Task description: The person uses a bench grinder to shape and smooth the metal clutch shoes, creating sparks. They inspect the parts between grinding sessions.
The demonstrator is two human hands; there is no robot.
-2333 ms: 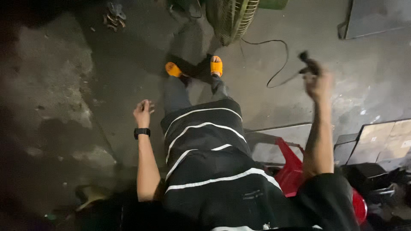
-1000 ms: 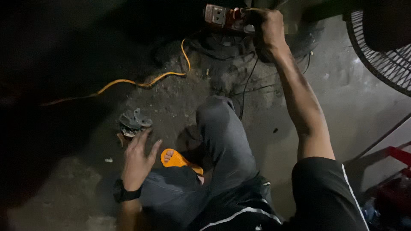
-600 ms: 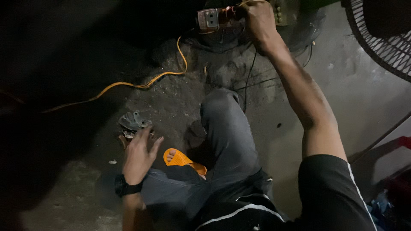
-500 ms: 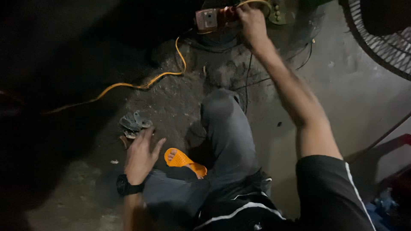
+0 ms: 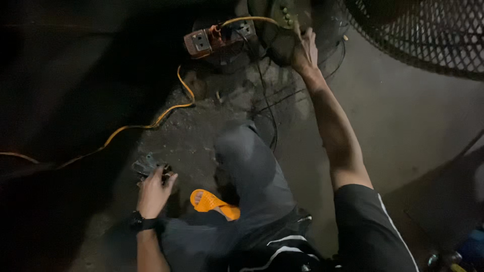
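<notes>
My right hand (image 5: 305,50) reaches far forward, its fingers spread on the round dark base (image 5: 276,35) of a standing fan, just below a row of small buttons (image 5: 286,15). Left of it lies a reddish socket box (image 5: 201,41) with a yellow cable (image 5: 151,122) running from it. My left hand (image 5: 154,194), with a black watch on the wrist, rests on the floor with its fingertips on a small grey lump of metal (image 5: 146,165). Neither hand grips anything.
A fan's wire grille (image 5: 423,30) fills the top right. Black cords (image 5: 269,116) trail from the fan base past my bent knee (image 5: 247,161). My foot wears an orange sandal (image 5: 212,201). The concrete floor is rough and dusty, and dark at the left.
My right hand has left the socket box and moved right onto the fan base. The left hand has settled lower onto the grey lump. The view has shifted closer.
</notes>
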